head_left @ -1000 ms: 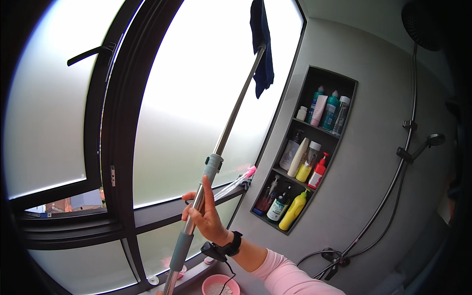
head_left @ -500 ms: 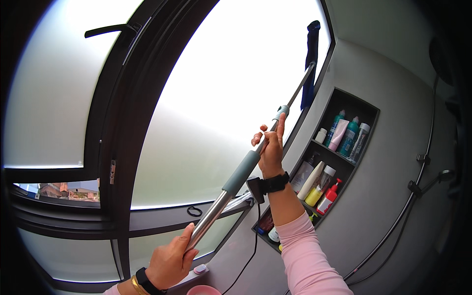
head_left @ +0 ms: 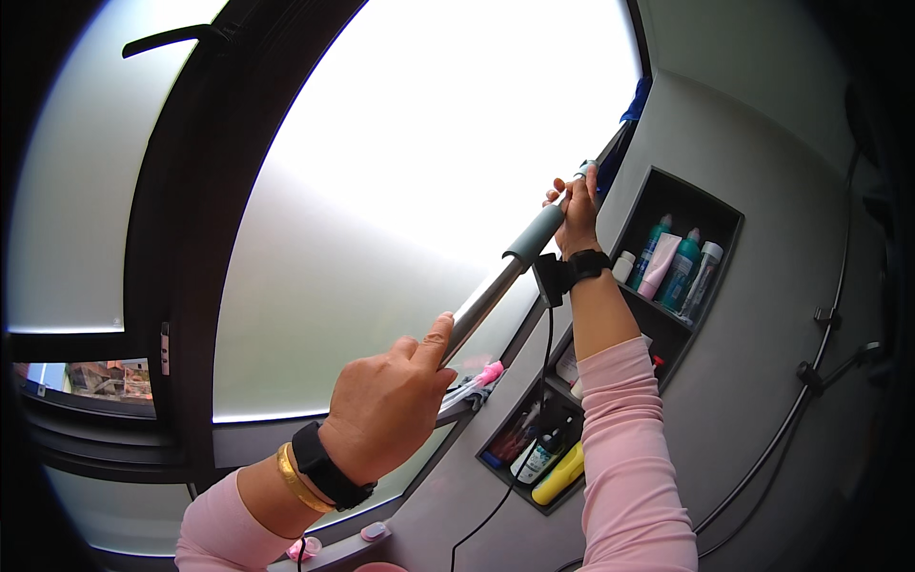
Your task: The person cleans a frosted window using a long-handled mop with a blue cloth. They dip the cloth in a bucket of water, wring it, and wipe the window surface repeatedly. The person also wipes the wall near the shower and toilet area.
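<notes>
A telescopic window-washing pole point(head_left: 488, 297) slants from lower left to upper right, silver with grey-green grip sleeves. My left hand point(head_left: 386, 410) is closed round its lower end, the index finger stretched along the tube. Higher up, my right hand point(head_left: 578, 214) grips the pole near the upper collar, some fingers partly lifted. The dark blue cloth head point(head_left: 636, 101) at the far end lies along the right edge of the bright frosted window point(head_left: 381, 238). My right hand and the pole hide part of the head.
Right of the window, wall niches point(head_left: 694, 329) hold several bottles and tubes. A shower hose point(head_left: 762, 486) hangs on the grey wall at right. A black cable point(head_left: 515, 477) dangles from my right wrist. A window handle point(head_left: 172, 40) juts out at upper left. Pink-tipped item point(head_left: 491, 372) rests on the sill.
Both hands and the pole have moved up and to the right. The cloth head has shifted from the pane to its right edge. My view has shifted too.
</notes>
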Available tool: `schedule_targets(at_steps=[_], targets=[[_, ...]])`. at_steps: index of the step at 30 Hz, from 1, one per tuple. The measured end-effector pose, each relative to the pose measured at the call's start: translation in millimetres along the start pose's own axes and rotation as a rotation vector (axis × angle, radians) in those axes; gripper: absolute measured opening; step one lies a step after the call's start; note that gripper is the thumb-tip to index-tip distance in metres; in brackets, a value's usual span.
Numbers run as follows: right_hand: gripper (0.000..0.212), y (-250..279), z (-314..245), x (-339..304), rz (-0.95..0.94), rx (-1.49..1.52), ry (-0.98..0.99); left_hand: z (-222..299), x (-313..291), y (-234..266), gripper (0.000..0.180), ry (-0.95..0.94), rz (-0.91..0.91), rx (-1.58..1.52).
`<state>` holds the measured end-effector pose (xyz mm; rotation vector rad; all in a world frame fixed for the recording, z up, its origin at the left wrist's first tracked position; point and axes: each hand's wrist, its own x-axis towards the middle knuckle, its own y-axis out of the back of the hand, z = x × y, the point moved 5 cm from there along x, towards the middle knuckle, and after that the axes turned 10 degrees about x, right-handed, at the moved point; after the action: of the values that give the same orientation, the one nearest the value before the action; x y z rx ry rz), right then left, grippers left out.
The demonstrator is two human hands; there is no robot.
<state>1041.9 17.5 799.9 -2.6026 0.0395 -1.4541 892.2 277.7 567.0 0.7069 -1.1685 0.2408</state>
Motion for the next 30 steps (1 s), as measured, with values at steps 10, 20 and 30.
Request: schedule_targets(at_steps=[10, 20, 30], targets=[[0.078, 24.3, 85.3, -128.0, 0.043, -0.069, -0.097, -42.4, -120.0, -44.1, 0.069, 0.128, -0.258, -0.084], [0.081, 15.3, 164.5, -350.3, 0.102, -0.121, -0.29, -68.8, -307.8, -33.4, 0.06, 0.342, -0.417, -0.112], [0.081, 14.7, 182.4, -483.8, 0.109, -0.249, -0.45, -56.1, -416.4, -18.6, 0.057, 0.474, -0.692, -0.085]])
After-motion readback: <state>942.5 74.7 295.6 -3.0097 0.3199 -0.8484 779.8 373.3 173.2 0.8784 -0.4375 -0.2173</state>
